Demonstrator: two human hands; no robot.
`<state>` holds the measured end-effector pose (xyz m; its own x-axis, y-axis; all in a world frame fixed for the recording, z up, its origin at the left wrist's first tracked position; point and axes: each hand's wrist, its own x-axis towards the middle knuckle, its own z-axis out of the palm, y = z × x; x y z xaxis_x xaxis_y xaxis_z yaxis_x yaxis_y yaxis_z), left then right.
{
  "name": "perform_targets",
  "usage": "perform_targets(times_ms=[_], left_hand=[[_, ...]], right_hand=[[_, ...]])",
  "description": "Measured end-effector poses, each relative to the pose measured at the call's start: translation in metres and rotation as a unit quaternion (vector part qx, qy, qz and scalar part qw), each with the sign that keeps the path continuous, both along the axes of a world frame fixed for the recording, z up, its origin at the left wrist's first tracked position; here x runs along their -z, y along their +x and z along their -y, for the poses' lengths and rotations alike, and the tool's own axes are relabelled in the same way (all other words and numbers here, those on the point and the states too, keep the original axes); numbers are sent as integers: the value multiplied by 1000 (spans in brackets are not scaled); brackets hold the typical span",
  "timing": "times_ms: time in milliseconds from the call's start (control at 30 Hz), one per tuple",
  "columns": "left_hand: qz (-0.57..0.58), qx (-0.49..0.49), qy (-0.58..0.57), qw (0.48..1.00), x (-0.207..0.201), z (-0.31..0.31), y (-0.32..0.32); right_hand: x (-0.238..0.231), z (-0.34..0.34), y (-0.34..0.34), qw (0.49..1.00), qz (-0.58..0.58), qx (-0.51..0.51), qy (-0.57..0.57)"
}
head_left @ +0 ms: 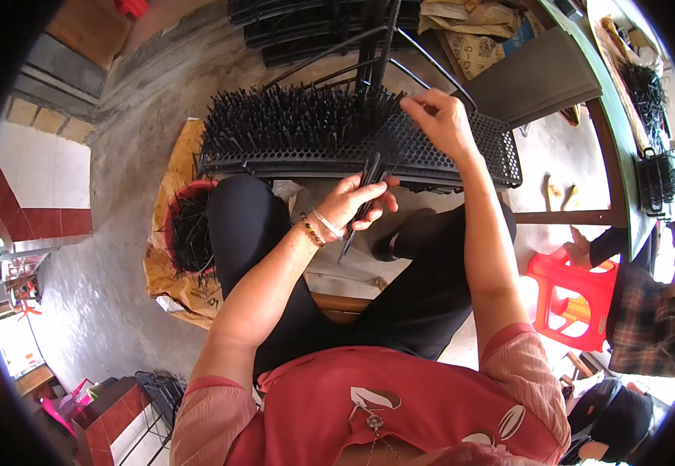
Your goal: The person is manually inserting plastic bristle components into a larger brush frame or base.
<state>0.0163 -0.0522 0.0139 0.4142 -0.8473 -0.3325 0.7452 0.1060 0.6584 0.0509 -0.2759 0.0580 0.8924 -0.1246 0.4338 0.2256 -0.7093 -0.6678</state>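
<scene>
My left hand [345, 203] is closed around a bundle of thin black sticks [370, 172], held over the gap between my knees, just in front of a black perforated rack [504, 147]. Many similar black pieces [283, 116] stand upright in the rack's holes, packed densely across its left and middle parts. Bare holes show toward the right end. Above that right part, my right hand [444, 124] is raised with thumb and fingertips pinched together. Whatever it may hold is too small to make out.
Left of my knee, a red tub [169, 225] full of black sticks sits on a brown paper sack [158, 260]. A black metal frame [390, 46] rises behind the rack. At right are a green-edged table [617, 101], a red plastic stool [543, 291] and another person [652, 326].
</scene>
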Motion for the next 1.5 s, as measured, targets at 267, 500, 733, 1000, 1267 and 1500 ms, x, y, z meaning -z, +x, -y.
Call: perform_targets(times_ms=[267,500,733,1000,1267,1500], left_hand=[[42,-41,-24,998,-2,1,0],[27,-69,-21,997,-3,2,0],[-8,-29,15,999,3,2,1],[-36,0,36,999,3,2,1],[-15,10,23,1000,9,1,-1],[-6,13,25,1000,10,1,-1]], right_hand=[[-4,-12,-13,911,-294,-182,224],[-10,-13,-17,909,-317,-191,191],[-7,12,-3,971,-83,33,220],[5,4,7,993,-37,87,71],[12,-1,8,998,31,54,-17],[21,-8,16,994,74,37,-73]])
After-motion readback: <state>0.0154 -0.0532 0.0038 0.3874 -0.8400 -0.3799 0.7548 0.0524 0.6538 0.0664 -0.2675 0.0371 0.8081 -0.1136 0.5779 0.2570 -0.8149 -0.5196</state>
